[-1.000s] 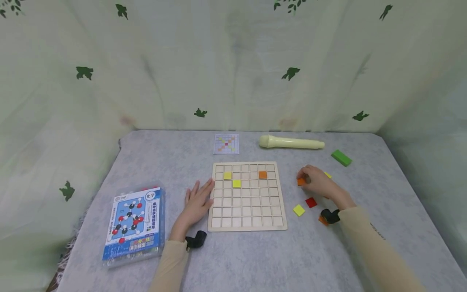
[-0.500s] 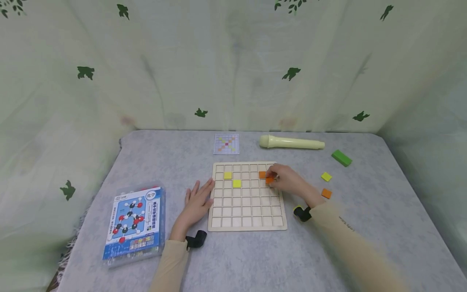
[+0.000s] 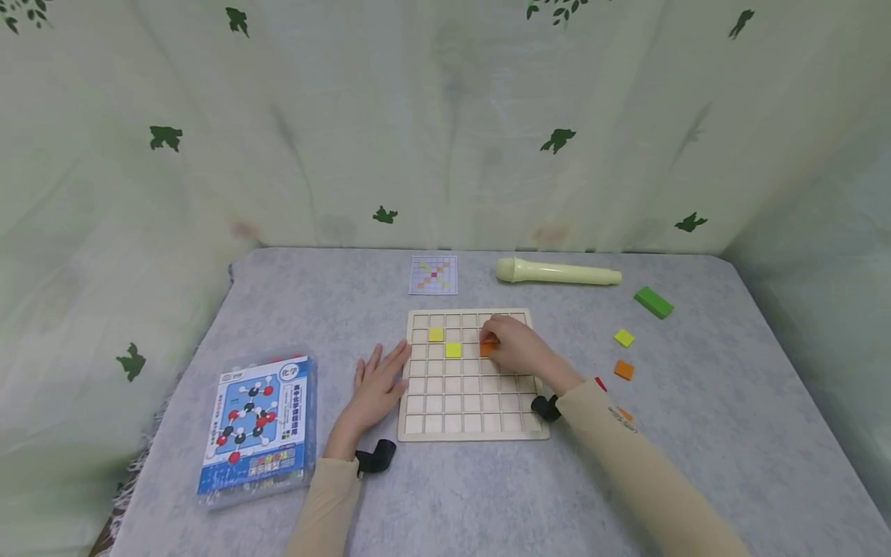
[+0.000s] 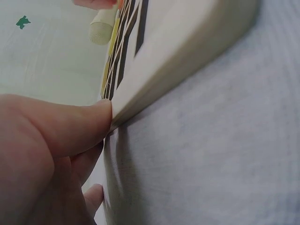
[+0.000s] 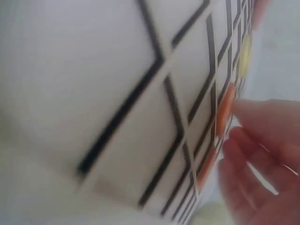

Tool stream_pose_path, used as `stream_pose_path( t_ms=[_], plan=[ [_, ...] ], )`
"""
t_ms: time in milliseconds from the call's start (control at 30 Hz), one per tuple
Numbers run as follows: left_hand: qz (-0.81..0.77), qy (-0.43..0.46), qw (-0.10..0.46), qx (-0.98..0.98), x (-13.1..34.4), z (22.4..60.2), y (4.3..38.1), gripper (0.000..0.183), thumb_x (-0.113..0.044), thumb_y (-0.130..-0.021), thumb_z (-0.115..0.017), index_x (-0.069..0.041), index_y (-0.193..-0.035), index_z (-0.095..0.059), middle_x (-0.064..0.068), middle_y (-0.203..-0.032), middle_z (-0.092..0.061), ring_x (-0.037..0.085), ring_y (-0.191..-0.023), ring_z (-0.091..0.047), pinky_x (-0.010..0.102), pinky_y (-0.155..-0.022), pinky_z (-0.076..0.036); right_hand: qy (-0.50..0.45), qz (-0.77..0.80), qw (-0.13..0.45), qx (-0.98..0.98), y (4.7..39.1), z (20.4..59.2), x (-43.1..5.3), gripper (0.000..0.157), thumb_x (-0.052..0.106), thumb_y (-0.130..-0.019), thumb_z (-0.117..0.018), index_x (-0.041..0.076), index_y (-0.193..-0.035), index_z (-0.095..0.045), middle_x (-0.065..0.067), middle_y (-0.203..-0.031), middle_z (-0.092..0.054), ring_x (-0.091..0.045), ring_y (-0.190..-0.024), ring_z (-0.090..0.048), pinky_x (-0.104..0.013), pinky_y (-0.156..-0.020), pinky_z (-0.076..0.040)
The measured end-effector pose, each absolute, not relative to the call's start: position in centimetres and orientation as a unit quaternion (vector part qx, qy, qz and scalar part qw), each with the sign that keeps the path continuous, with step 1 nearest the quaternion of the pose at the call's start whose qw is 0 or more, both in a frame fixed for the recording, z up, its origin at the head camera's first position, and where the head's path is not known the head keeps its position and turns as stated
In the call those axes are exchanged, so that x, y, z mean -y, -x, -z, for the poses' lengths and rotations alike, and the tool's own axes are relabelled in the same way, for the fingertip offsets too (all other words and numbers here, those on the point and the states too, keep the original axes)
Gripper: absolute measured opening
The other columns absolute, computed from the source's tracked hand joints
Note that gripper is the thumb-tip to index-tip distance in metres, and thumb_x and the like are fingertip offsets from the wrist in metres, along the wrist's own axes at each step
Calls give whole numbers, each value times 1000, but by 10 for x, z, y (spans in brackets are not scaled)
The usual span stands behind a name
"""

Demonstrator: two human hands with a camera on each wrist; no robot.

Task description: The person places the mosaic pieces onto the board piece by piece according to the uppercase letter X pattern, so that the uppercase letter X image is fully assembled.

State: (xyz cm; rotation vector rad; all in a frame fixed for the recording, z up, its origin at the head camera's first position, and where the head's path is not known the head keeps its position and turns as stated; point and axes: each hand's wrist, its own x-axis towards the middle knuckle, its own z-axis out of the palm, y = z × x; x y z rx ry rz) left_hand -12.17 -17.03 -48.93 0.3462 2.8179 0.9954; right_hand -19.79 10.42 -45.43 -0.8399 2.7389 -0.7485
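A wooden grid board (image 3: 452, 404) lies on the table between my hands. My left hand (image 3: 376, 391) rests at its left side, fingers extended; the left wrist view shows the thumb (image 4: 86, 126) against the board's edge. Over the upper right cells, my right hand (image 3: 520, 346) pinches an orange square tile (image 3: 488, 350) between thumb and fingers. The right wrist view has this tile (image 5: 225, 108) at the grid, with a second orange tile (image 5: 206, 169) in a cell nearby. In the head view the right hand hides that second one. Two yellow tiles (image 3: 435, 334) (image 3: 453, 350) sit diagonally in upper left cells.
Right of the board lie a yellow tile (image 3: 624, 337), an orange tile (image 3: 623, 370) and a red tile (image 3: 601, 384) partly behind the sleeve. A pattern card (image 3: 434, 275), pale microphone-shaped stick (image 3: 560, 272) and green block (image 3: 653, 302) lie behind. A boxed chemistry model set (image 3: 256, 433) is left.
My right hand has carried an orange tile from the loose tiles at right leftward onto the board's upper right cells. The left hand has stayed at the board's left edge.
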Motion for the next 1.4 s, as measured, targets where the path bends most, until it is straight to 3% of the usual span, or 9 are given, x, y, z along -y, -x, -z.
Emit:
stream_pose_path(
  t_ms=[267,467,667,1000,1400],
  plan=[
    [-326,-115,66,-936,170,488,121,58,-9,-97,-53,-4,-150,-30,10,-156,-24,40,-143,0,60,-107,9,234,356,96,-899,184,444,-179,17,-1,-85,-64,1,-102,-65,-7,-99,-63,-21,-89,-57,-37,-78,-50],
    [-325,-117,65,-936,170,489,120,58,-9,-97,-53,-4,-150,-29,10,-156,-23,40,-143,0,61,-107,9,198,350,131,-906,157,450,-241,16,-5,-84,-63,3,-98,-65,-5,-97,-64,-22,-88,-58,-39,-78,-50],
    [-328,-116,64,-935,170,489,120,59,-8,-96,-53,-4,-150,-29,11,-156,-23,40,-143,0,60,-107,10,202,308,135,-920,134,460,-263,25,-7,-78,-68,10,-96,-65,1,-99,-62,-21,-91,-56,-41,-81,-49],
    [-329,-120,63,-935,170,489,122,58,-9,-97,-53,-4,-150,-29,10,-156,-23,40,-143,1,61,-107,10,198,308,116,-923,145,461,-238,22,-1,-79,-72,9,-97,-64,2,-93,-60,-19,-87,-55,-37,-77,-49],
    [-330,-119,62,-935,170,491,122,59,-9,-96,-53,-4,-150,-29,11,-156,-23,40,-143,0,61,-107,10,297,313,117,-894,172,456,-125,20,-2,-81,-68,6,-99,-65,1,-90,-59,-14,-81,-53,-28,-72,-48]
  ],
)
